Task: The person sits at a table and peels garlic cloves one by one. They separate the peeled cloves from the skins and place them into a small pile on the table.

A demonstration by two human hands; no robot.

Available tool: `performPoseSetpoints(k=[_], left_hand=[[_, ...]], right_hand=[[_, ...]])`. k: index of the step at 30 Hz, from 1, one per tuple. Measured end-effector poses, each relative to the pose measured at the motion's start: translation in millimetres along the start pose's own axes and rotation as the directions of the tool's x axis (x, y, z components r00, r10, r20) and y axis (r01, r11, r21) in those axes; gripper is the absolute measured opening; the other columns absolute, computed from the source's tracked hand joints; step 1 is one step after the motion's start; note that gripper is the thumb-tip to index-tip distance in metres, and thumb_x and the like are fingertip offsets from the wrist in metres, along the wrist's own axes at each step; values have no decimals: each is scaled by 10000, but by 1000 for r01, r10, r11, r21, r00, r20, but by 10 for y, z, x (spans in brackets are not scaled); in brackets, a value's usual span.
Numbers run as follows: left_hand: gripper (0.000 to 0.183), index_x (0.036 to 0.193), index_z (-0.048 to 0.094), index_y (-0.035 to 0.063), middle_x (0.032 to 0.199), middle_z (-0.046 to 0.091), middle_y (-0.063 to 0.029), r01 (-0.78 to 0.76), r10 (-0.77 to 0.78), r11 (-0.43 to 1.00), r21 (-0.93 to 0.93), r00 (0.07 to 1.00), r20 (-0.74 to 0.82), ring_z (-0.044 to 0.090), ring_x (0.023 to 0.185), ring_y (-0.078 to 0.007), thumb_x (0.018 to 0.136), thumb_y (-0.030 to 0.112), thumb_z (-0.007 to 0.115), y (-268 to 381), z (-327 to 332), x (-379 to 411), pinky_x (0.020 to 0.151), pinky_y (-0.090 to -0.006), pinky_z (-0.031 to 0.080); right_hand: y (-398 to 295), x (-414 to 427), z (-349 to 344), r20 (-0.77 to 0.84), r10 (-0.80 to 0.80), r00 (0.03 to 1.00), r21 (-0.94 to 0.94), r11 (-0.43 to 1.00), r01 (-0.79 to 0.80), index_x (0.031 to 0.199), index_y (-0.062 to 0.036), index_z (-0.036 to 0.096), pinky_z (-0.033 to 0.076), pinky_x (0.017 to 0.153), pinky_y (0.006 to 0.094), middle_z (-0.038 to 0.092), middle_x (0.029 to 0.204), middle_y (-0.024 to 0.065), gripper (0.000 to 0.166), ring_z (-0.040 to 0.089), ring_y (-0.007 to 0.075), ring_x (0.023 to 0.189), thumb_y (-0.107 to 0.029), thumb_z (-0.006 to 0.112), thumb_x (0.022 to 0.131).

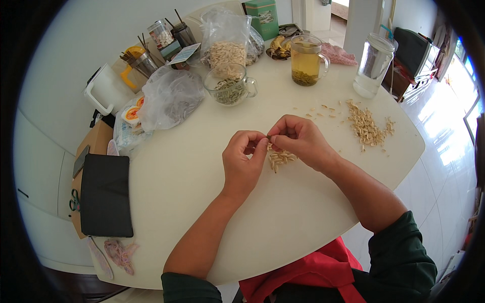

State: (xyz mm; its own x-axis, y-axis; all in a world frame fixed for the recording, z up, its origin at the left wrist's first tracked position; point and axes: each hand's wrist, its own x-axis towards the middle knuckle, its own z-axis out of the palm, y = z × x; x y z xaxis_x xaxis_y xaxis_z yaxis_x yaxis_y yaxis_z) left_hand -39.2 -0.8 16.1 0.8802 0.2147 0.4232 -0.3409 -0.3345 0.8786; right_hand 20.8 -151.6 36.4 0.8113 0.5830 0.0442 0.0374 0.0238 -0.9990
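My left hand (245, 157) and my right hand (303, 140) meet fingertip to fingertip over the cream table. Pinched between them is a small dark-green seed kernel (269, 137), mostly hidden by the fingers. Beneath the hands lies a small pile of whole pale seeds in their shells (280, 159), partly covered by my right hand. Off to the right spreads a heap of split, pale seed shells (365, 127), with stray bits (322, 113) scattered to its left. Beyond my hands stands a clear glass cup (229, 92) with a handle, holding green kernels.
Behind the cup sits a clear plastic bag of seeds (227, 51). A glass mug of tea (306, 60) and a lidded glass jar (373, 68) stand at the far right. At left are a crumpled plastic bag (170, 98), a white kettle (110, 89) and a black flat case (107, 195).
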Motion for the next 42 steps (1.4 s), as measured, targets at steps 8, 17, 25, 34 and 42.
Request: performPoseSetpoints(k=[8,17,25,34,42], left_hand=[[101,921,548,4,816,551,-9,126,-135,983,-131,989,-63,523,695,-72,882,94,568,-45,-30,74,647,-210,450],[98,825,620,17,747,603,-59,-5,136,829,559,972,-193,564,679,-165,811,113,608,-42,-648,1364,649,-288,456],[197,963,643,41,897,639,-101,-149,200,770,621,980,-14,616,844,-225,823,16,506,-376,-594,1556,751,-330,475],[240,1109,544,-8,1103,560,-75,-140,185,923,358,978,-93,534,1009,-149,876,-19,488,-149,-170,212,912,-275,410],[234,1108,540,6,1065,542,-50,-76,80,981,177,997,-14,514,955,-119,876,-4,506,-146,-55,-47,886,-259,413]], right_hand=[[-31,70,-225,-177,-148,973,-313,946,87,865,12,612,467,600,246,617,721,55,102,582,95,668,-60,590,797],[-124,160,-596,-395,-254,883,-731,669,-134,874,-66,595,477,638,415,627,753,141,89,606,328,734,-66,558,794],[109,217,-783,-328,-394,858,-805,593,-35,853,-72,629,478,677,429,638,808,141,137,605,334,789,-52,517,777],[25,110,-657,40,-110,993,-773,627,101,755,-45,634,480,655,379,635,761,112,71,601,287,752,-55,568,730],[14,78,-491,108,-112,988,-808,569,153,765,-15,609,471,654,366,634,763,116,46,599,275,748,-38,574,746]])
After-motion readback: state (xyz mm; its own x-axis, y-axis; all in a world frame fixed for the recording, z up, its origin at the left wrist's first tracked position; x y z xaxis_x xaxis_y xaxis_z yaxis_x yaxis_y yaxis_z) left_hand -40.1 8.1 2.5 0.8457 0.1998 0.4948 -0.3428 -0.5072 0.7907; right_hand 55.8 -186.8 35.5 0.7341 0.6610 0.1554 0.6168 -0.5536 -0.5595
